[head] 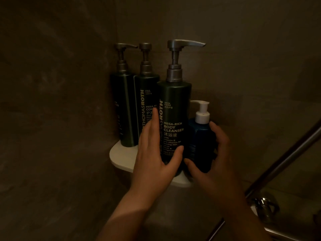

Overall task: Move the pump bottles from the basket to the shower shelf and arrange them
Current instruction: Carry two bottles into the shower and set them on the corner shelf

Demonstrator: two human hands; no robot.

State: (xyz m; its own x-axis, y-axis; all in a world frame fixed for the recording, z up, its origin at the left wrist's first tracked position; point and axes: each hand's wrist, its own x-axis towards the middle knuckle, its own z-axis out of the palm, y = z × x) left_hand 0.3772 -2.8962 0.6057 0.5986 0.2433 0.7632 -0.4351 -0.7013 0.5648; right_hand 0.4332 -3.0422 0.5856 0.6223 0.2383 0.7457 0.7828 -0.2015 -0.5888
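Three tall dark green pump bottles stand on a white corner shelf (119, 156): one at the far left (122, 108), a conditioner bottle (146, 94) in the middle, and a body cleanser bottle (174, 108) in front. A small blue bottle with a white pump (199, 134) stands at the right. My left hand (154, 152) wraps the body cleanser bottle's lower part, thumb across its front. My right hand (213, 159) grips the small blue bottle from the right. The basket is out of sight.
Dark stone walls meet in the corner behind the shelf. A metal rail (284, 157) runs diagonally at the right, with chrome shower fittings (264, 206) below it. The light is dim.
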